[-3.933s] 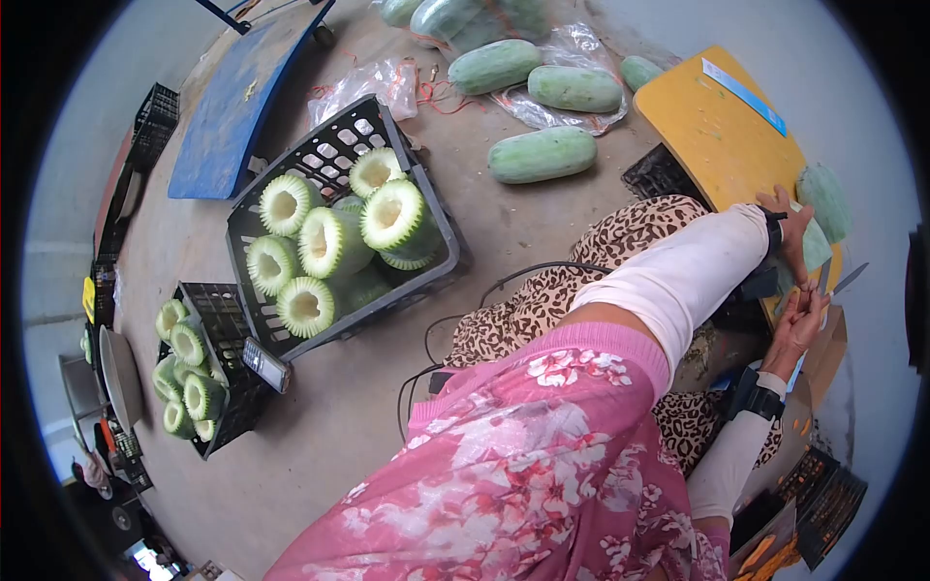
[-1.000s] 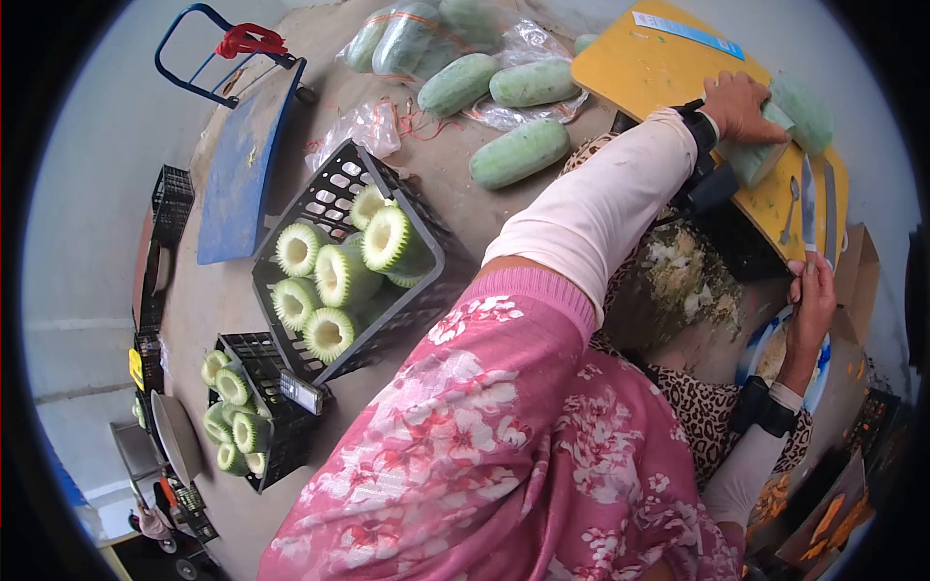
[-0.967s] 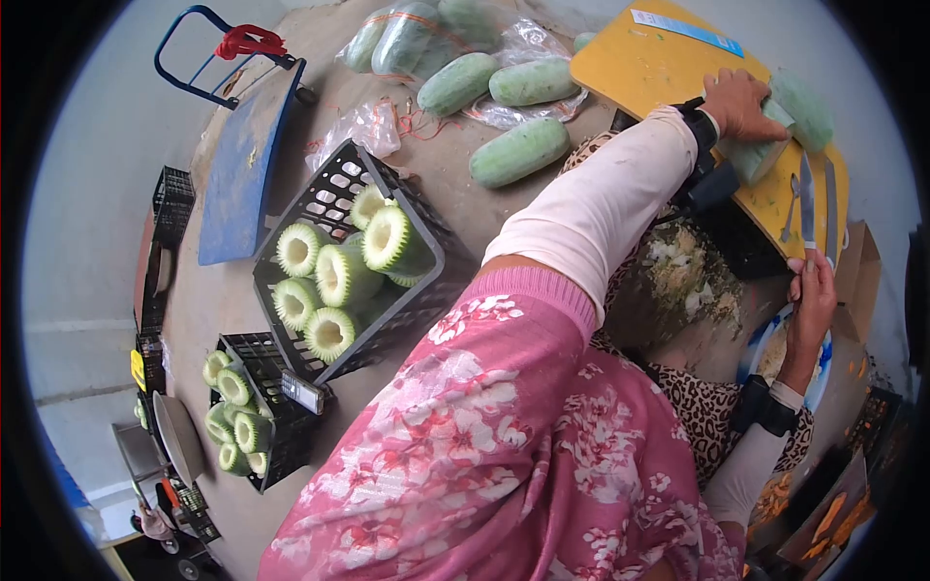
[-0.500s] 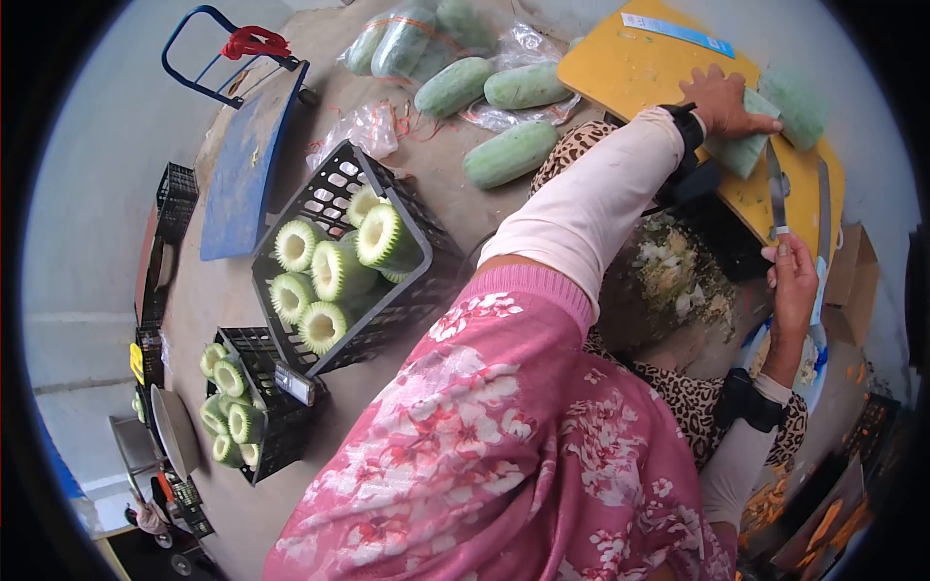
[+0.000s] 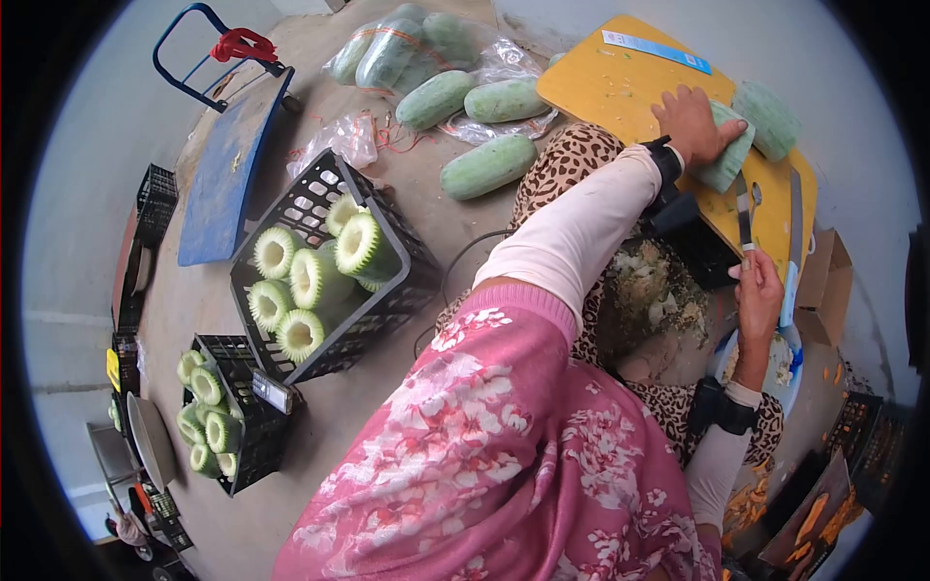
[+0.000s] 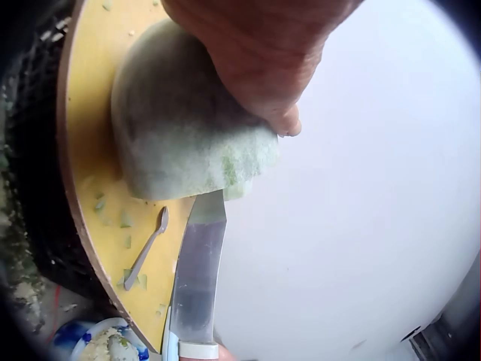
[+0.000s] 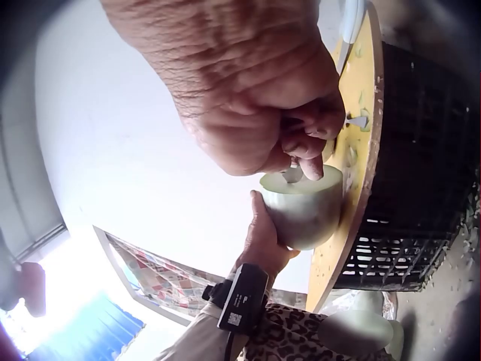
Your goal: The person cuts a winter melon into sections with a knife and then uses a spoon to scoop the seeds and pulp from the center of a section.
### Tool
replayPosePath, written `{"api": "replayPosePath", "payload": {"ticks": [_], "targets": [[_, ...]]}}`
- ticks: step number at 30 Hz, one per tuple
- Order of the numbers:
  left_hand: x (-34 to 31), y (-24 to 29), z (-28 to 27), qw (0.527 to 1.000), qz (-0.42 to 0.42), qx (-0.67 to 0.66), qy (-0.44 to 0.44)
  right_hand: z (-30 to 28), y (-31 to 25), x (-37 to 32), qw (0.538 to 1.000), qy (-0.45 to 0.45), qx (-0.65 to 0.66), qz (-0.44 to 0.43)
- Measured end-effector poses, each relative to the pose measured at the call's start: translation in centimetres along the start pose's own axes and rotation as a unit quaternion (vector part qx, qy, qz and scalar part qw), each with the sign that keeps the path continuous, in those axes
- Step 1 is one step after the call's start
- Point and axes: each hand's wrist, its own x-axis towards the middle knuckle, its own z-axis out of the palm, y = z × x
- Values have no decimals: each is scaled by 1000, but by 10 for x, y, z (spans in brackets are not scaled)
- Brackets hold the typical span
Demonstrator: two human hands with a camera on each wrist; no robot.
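Note:
A cut piece of pale green winter melon (image 5: pixel 727 163) lies on its side on the yellow board (image 5: pixel 620 82). My left hand (image 5: pixel 693 126) grips it from above, thumb reaching toward the cut end. In my right hand (image 5: pixel 760 290) is a kitchen knife (image 5: pixel 744 208), pinched by its white handle. Its blade tip overlaps the melon's cut end in the left wrist view, where the wide blade (image 6: pixel 197 278) shows fully. Seen from the right wrist, curled fingers hide the knife's handle. A spoon (image 5: pixel 756 197) and a second long knife (image 5: pixel 795 218) with a blue handle lie alongside.
Another winter melon (image 5: pixel 768 121) sits behind the held piece. Black crates (image 5: pixel 426 276) (image 5: pixel 254 441) hold hollowed, ridged melon sections. Whole melons (image 5: pixel 489 167) lie on the floor. A basin (image 5: pixel 790 363) and a cardboard box (image 5: pixel 825 286) stand by my right arm; a blue trolley (image 5: pixel 223 179) is at left.
The hands, together at the melon in the oldest frame, are now apart. Since one second ago, the knife has moved toward the melon's cut end. The left hand keeps its hold; the head view has shifted.

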Motion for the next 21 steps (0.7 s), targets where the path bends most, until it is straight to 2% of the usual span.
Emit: {"api": "replayPosePath", "payload": {"ticks": [4,7,8,11,15,18,21], "targets": [[2,0,6,999,7,35,28,0,2,2,999,15,-25,-14],[9,-7,19,965,193,72,161,3,-2,2,999,23,-37,-9],[14,-6,21,955,253,10,154,4,-5,3,999,26,-42,-9],[16,3,6,968,244,27,-51,5,-9,2,998,31,-59,-9],[17,3,10,977,206,50,-23,4,-20,2,996,20,-87,17],[15,4,3,982,173,49,-50,3,-26,2,993,7,-104,52],[2,13,-11,981,160,94,-56,-4,-13,9,996,-11,-87,22]]}}
